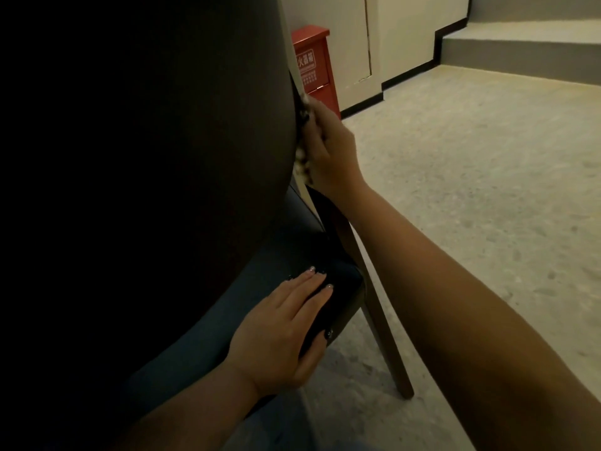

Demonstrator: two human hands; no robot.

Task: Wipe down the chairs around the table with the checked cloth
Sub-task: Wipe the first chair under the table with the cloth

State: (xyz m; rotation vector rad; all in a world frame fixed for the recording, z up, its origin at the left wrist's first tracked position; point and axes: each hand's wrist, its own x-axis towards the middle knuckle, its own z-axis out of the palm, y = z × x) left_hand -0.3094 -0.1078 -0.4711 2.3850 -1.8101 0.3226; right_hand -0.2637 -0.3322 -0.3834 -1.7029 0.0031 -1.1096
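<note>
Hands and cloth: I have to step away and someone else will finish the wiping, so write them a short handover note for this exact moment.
Right hand presses the checked cloth against the side edge of the chair's backrest.
Left hand lies flat on the front corner of the seat, steadying the chair; it holds nothing.
Done: cannot tell how much of this chair is wiped.
Left: finish the backrest edge, then seat and the leg. No table or other chairs are in view; check them.
</note>
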